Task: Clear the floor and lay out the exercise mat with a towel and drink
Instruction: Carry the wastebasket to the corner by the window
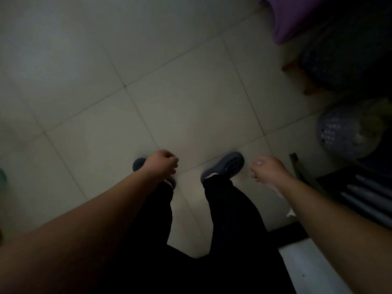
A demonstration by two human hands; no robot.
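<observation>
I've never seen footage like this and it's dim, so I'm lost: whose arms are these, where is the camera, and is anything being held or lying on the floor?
There is one picture, from a camera worn on a person's head, looking down. The two bare arms are theirs: the left hand and right hand are loosely curled, and neither clearly holds anything, though it is too dim to be sure. Below are dark trousers and grey slippers on a pale tiled floor, bare in the middle. At the right edge stand a purple rolled mat and a perforated basket.
</observation>
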